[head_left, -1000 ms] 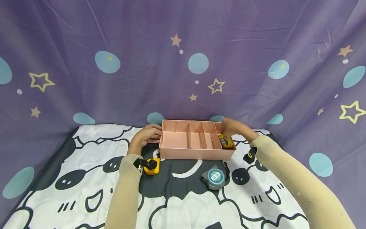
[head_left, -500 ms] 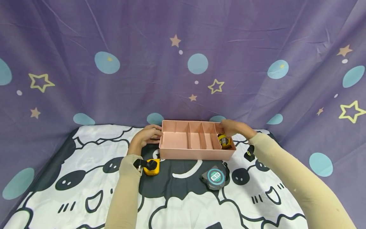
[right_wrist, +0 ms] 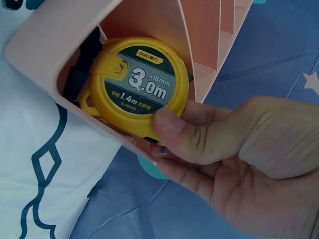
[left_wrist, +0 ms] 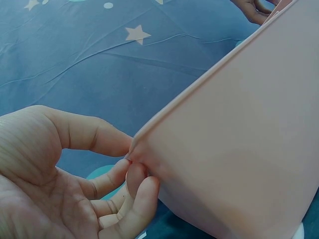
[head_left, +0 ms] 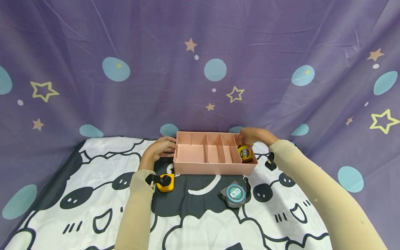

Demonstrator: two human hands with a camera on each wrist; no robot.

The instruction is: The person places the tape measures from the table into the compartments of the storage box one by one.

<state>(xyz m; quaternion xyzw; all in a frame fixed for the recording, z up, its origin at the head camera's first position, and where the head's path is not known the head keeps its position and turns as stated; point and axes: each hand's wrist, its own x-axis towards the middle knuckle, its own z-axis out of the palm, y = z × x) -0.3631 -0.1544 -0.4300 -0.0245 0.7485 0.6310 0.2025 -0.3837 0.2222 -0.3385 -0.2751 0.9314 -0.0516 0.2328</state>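
Note:
A pink divided storage box (head_left: pixel 215 168) stands at the back of the cloth. At its left end, my left hand (head_left: pixel 158 150) holds a corner, the thumb touching the rim and the other fingers curled against the wall in the left wrist view. My right hand (right_wrist: pixel 249 154) grips a yellow tape measure (right_wrist: pixel 142 82) in the box's rightmost compartment, thumb over the front edge of its face; the fingers behind are partly hidden. The face is marked 3.0m. Beside the tape measure lies something black and strap-like (right_wrist: pixel 82 64), partly covered.
A grey tape measure with a blue ring (head_left: pixel 235 194) lies in front of the box's right half. Another yellow tape measure (head_left: pixel 165 184) lies near my left wrist, partly covered by the wrist strap. A purple starred curtain (head_left: pixel 200 86) hangs behind the box.
The tape measure in my right hand has turned so that its round face shows, and it has shifted slightly back with the hand. The left hand and box stay put.

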